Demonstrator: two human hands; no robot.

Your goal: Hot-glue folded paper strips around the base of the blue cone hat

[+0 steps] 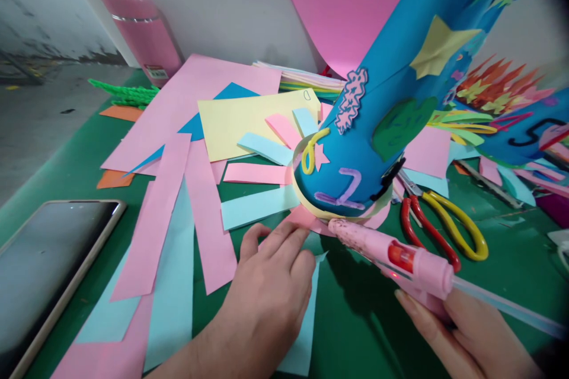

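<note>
The blue paper cylinder (377, 95), marked with a purple 2, stands on a green tabletop (355, 337). At its near base, the left hand (275, 284) rests fingertips on a pink tab (304, 217); whether they pinch, I cannot tell. The right hand (462, 331) grasps a pink glue gun (377, 246), nozzle at that base. Left of the cylinder lie loose paper strips (211, 219) and a smartphone (57, 272); right, scissors (450, 231); behind, a pale grey wall (235, 12).

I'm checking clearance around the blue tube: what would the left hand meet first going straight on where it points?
Probably the cream band around the base of the blue tube, just past the pink strip that the left hand seems to press; the exact gap is unclear.
</note>
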